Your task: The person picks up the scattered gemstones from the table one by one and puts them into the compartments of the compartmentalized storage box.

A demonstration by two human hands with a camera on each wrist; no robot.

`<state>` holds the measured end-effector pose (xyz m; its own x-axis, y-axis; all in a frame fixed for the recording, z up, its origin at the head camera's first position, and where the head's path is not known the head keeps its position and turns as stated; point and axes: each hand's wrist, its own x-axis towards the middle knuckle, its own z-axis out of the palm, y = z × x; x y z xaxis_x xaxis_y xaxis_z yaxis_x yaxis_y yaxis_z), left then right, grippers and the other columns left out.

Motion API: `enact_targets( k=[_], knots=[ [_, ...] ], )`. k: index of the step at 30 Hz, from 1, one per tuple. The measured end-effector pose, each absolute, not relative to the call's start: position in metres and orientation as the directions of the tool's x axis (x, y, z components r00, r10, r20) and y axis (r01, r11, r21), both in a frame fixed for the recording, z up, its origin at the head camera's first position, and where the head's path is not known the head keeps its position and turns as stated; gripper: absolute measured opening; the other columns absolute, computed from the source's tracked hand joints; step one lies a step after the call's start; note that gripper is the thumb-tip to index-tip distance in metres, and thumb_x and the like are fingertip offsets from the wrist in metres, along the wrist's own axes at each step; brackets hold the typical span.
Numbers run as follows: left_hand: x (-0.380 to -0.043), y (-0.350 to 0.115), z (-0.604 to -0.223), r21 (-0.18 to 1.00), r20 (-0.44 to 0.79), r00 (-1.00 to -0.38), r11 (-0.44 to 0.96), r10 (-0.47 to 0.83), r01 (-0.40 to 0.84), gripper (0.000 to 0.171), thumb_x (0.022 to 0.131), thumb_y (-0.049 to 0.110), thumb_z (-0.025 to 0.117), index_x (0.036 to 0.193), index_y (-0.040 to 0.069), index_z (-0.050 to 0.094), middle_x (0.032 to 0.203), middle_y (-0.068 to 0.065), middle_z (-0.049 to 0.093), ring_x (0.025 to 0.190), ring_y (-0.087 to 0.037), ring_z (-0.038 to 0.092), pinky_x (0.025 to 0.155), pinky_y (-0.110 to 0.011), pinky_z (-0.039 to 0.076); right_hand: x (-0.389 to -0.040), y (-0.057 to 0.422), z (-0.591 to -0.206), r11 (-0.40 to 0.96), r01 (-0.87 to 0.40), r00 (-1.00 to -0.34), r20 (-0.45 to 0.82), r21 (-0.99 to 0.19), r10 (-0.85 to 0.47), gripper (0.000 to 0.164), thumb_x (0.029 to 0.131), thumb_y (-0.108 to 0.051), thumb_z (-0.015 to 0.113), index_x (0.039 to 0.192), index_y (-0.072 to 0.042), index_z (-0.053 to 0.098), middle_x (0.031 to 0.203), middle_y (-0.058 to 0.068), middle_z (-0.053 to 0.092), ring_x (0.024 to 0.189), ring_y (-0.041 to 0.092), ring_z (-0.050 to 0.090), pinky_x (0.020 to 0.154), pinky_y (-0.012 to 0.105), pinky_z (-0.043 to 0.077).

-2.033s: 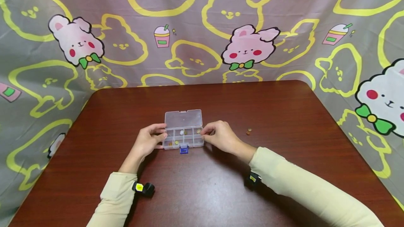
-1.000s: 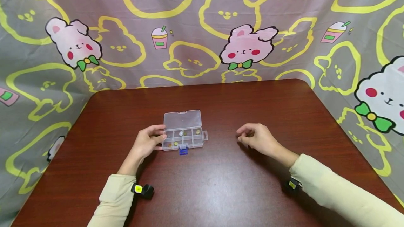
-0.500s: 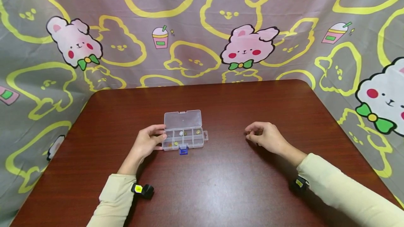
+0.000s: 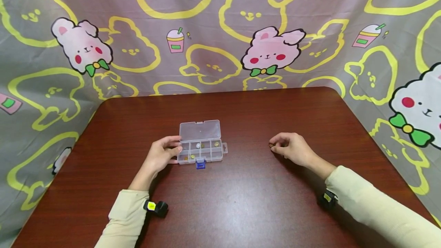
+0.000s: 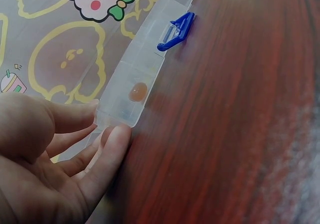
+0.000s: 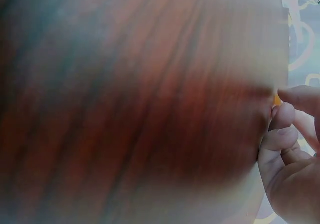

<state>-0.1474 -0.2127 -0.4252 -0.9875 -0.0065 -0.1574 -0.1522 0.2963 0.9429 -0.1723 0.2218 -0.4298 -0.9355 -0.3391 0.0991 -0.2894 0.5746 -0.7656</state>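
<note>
A clear plastic compartment box point(image 4: 211, 155) lies with its lid point(image 4: 200, 130) raised and its blue latch point(image 4: 201, 164) facing me. My left hand point(image 4: 161, 154) grips the box's left end between thumb and fingers. Small round beads sit in several compartments, among them a white bead point(image 4: 198, 146) and an orange-brown bead point(image 5: 138, 92) near the left hand. Well to the right of the box, my right hand point(image 4: 291, 148) pinches a small amber bead point(image 4: 271, 145) at the table surface. In the right wrist view the bead's orange edge point(image 6: 277, 100) shows between thumb and finger.
The dark red-brown table point(image 4: 220, 209) has a glossy top. A grey curtain point(image 4: 151, 75) printed with rabbits and yellow outlines stands behind it and along both sides. A hanging tab point(image 4: 225, 148) juts from the box's right end.
My right hand has left the box's right end and moved right, to where two small amber beads lay; its fingertips have closed on one. My left hand and the box stay put.
</note>
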Motion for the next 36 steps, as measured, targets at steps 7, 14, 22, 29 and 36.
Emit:
enact_targets(
  k=[7,14,22,29,36],
  knots=[
    [-0.1474,-0.2125,-0.4254,0.945,-0.156,-0.988,0.292,-0.006,-0.151,0.04,0.095,-0.001,0.065,0.135,0.0,0.059,0.122,-0.024,0.062,0.082,-0.013,0.065,0.062,-0.033,0.061,-0.1726,0.2204,-0.429,0.577,-0.274,-0.938,0.081,-0.769,-0.337,0.016,0.085,-0.001,0.077,0.101,-0.003,0.075,0.072,0.001,0.063,0.053,0.012,0.055,0.047,0.025,0.049],
    [-0.1475,-0.2111,-0.4244,0.949,-0.152,-0.988,0.277,-0.006,-0.148,0.041,0.095,-0.002,0.065,0.135,-0.002,0.059,0.121,-0.026,0.062,0.082,-0.012,0.065,0.062,-0.032,0.061,-0.1729,0.2207,-0.4278,0.588,-0.274,-0.935,0.069,-0.761,-0.347,0.016,0.086,-0.002,0.076,0.102,-0.002,0.074,0.073,0.002,0.063,0.052,0.011,0.054,0.046,0.024,0.047],
    [-0.1457,-0.2103,-0.4231,0.954,-0.139,-0.99,0.267,0.001,-0.134,0.042,0.095,-0.003,0.065,0.135,-0.005,0.057,0.122,-0.029,0.06,0.082,-0.013,0.065,0.061,-0.032,0.061,-0.1723,0.22,-0.4267,0.603,-0.277,-0.935,0.065,-0.748,-0.348,0.015,0.086,-0.001,0.076,0.101,-0.002,0.075,0.073,0.001,0.063,0.052,0.011,0.053,0.045,0.024,0.045],
    [-0.1454,-0.2105,-0.423,0.954,-0.141,-0.99,0.267,0.0,-0.136,0.042,0.095,-0.002,0.066,0.136,-0.005,0.057,0.123,-0.029,0.06,0.083,-0.013,0.065,0.061,-0.032,0.061,-0.1725,0.22,-0.4274,0.606,-0.269,-0.937,0.059,-0.749,-0.344,0.013,0.087,-0.003,0.076,0.1,-0.003,0.075,0.074,0.001,0.062,0.052,0.011,0.053,0.045,0.023,0.044],
    [-0.1456,-0.2107,-0.4231,0.955,-0.139,-0.99,0.265,0.002,-0.133,0.042,0.095,-0.002,0.066,0.135,-0.005,0.057,0.122,-0.028,0.06,0.083,-0.013,0.065,0.061,-0.032,0.061,-0.1726,0.22,-0.4278,0.614,-0.265,-0.94,0.057,-0.743,-0.337,0.011,0.087,-0.004,0.076,0.099,-0.004,0.075,0.073,0.0,0.061,0.051,0.009,0.052,0.045,0.023,0.042]
  ],
)
